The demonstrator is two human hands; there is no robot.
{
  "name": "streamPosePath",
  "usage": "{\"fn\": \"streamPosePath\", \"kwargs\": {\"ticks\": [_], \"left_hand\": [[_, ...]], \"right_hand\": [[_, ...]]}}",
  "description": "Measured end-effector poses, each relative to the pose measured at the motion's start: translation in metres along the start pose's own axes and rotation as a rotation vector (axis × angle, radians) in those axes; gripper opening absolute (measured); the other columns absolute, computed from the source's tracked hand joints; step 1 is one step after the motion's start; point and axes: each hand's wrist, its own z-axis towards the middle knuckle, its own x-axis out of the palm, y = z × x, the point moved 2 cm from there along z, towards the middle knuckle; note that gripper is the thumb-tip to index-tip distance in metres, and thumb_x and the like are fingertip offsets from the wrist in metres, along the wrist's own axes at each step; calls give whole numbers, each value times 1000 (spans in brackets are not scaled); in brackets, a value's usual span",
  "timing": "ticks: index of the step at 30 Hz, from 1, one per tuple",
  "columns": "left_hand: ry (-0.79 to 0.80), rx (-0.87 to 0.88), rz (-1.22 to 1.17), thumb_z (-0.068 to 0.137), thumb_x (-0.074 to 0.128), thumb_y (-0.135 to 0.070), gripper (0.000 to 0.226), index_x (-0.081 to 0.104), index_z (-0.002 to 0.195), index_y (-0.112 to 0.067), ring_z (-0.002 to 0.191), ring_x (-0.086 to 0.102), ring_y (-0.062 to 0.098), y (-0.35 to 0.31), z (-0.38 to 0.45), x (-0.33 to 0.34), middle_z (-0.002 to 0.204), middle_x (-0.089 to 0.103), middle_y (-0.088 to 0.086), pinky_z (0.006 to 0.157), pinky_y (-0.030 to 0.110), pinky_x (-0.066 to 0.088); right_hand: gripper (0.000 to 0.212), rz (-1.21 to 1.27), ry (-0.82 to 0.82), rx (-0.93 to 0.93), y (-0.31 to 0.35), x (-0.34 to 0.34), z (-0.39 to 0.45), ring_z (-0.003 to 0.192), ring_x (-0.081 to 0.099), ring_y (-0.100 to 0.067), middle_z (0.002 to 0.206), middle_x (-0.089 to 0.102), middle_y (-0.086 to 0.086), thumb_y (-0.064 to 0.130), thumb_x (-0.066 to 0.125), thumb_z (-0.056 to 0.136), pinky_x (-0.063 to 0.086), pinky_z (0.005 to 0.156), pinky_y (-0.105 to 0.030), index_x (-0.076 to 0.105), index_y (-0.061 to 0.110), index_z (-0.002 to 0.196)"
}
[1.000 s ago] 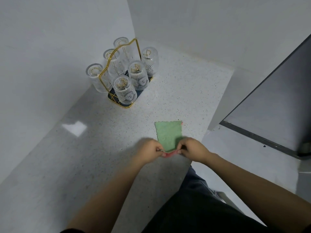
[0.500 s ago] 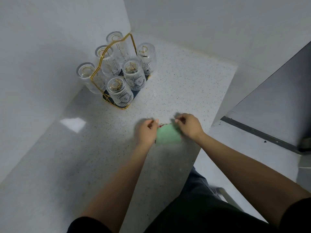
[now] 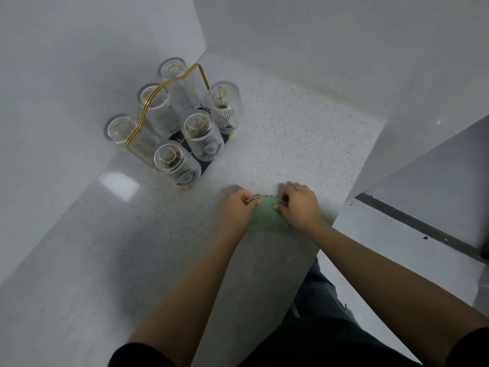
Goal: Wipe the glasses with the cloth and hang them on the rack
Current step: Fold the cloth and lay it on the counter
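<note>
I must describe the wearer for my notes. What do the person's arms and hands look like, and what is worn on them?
Both forearms are bare. A short black sleeve ends near the left elbow, another shows at the right. The left hand and right hand wear no gloves; no rings, watch or markings are visible.

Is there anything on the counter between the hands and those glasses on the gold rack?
Nothing visible. Both the left hand and right hand pinch the green cloth; only bare speckled counter lies between them and the glasses on the rack.
</note>
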Motion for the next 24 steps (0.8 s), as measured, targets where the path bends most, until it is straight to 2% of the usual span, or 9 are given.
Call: {"fn": "streamPosePath", "kwargs": {"ticks": [3,9,14,17,18,20,21,24], "left_hand": [[-32,17,-31,88,67,-23,15,67,86,-7,74,58,18,-37,37,14,81,67,7,64,29,43],[-53,66,9,89,67,-20,15,68,90,-5,76,55,18,-130,122,53,87,67,8,66,24,38],[-76,123,24,90,64,-12,16,68,91,3,74,48,18,-198,179,80,90,67,16,59,19,28],[-61,134,38,90,65,-12,16,69,94,3,75,50,16,-220,203,92,87,65,10,57,17,33],[-55,138,31,90,65,-11,15,69,94,3,75,51,16,-223,209,94,87,66,11,58,15,38],[-56,149,19,90,65,-11,13,69,94,1,78,54,16,-225,217,98,92,69,15,73,22,48],[-54,149,26,90,65,-12,14,69,95,0,80,55,17,-224,220,101,95,69,17,77,26,48],[-32,135,62,91,64,-17,22,66,108,-1,93,60,23,-223,223,105,110,66,16,82,25,42]], "right_hand": [[30,38,-9,30,-25,-24,32,97,52,-27,99,59,-10,38,64,84,37,80,-32,58,10,90],[22,141,-24,137,-83,-82,103,81,50,-22,91,60,-8,33,64,84,38,66,-31,50,16,84],[24,139,-27,205,-129,-122,159,90,57,-30,101,61,-11,31,60,87,42,66,-32,57,11,100],[25,101,-23,221,-145,-137,181,95,58,-34,107,63,-14,30,56,89,45,72,-37,57,11,106],[26,77,-21,221,-147,-139,186,97,58,-35,109,63,-15,28,55,90,45,73,-38,57,10,109],[26,24,-24,216,-148,-143,190,98,59,-36,109,63,-16,22,51,91,46,73,-39,56,9,113],[26,-3,-34,205,-147,-144,190,97,59,-36,108,64,-15,21,50,91,46,72,-39,56,10,114],[26,-100,-65,143,-147,-142,190,95,60,-35,110,63,-14,19,48,92,45,68,-37,55,11,116]]}}
